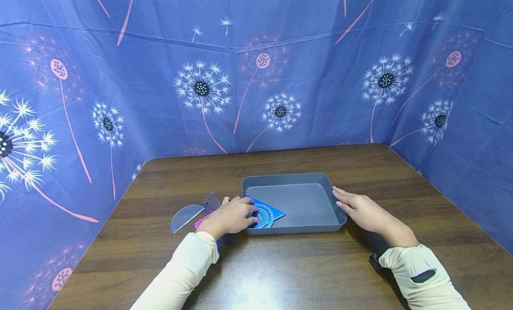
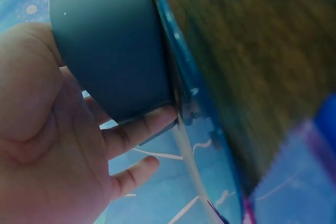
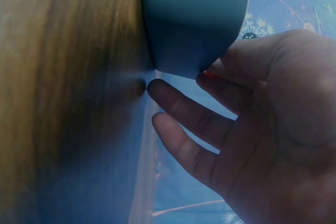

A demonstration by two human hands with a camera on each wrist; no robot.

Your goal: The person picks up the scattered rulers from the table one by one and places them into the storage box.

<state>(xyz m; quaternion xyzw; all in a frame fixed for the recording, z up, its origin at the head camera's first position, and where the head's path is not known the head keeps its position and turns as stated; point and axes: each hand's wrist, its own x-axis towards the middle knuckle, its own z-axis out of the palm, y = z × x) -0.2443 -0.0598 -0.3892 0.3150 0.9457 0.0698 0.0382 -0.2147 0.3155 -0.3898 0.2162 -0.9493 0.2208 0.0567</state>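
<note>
Lengthwise, the tray stretches from nine to three o'clock, lying at three from my left hand, though I can't quite tell whether that pinches it, and at nine from my right hand, spread and touching its end.

We looked through all three views and could not read any word, brand or number. On the round blue protractor, which lay in the grey tray, we saw a ring of fine pale scale marks, but they were too small for us to make out. We also noticed tiny pale marks on the pink piece beside the tray, likewise unreadable to us.
</note>
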